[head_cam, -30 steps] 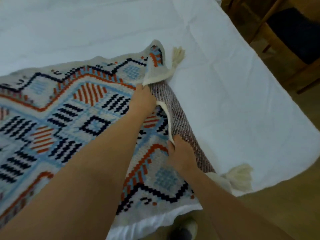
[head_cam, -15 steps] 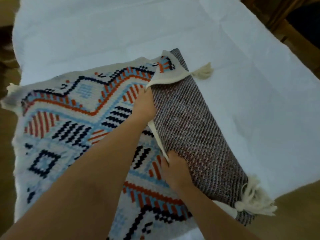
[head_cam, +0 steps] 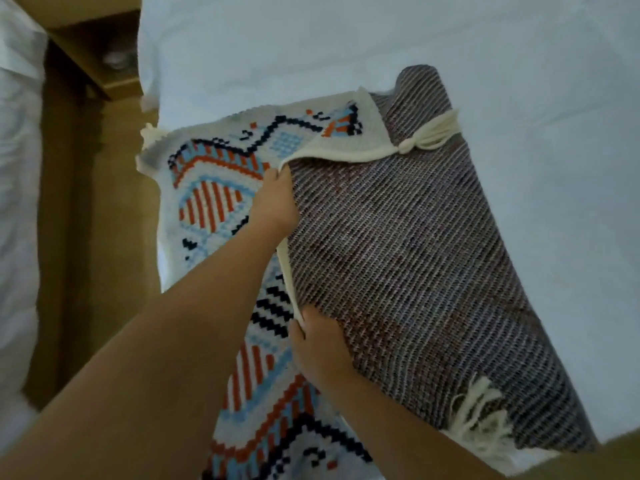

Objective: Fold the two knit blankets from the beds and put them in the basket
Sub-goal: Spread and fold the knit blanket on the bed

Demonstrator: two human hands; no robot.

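Note:
A knit blanket [head_cam: 214, 216] with orange, blue and navy patterns and cream tassels lies on a white bed [head_cam: 346, 39]. Its right side is folded over toward the left, showing the striped grey-brown underside [head_cam: 415, 258]. My left hand [head_cam: 275, 202] pinches the cream edge of the folded flap near its far corner. My right hand [head_cam: 320, 344] grips the same edge closer to me. One tassel [head_cam: 429, 135] rests on the flap at the top, another tassel [head_cam: 479, 414] hangs at the near right. No basket or second blanket is in view.
A wooden nightstand [head_cam: 93, 53] stands at the upper left, beyond a strip of brown floor [head_cam: 90, 237]. White bedding of another bed [head_cam: 17, 202] runs along the left edge. The white sheet stretches bare to the right and far side.
Both hands have carried the blanket's edge leftward, so the folded flap has widened and more of the striped underside shows. The view has swung left, revealing floor and nightstand.

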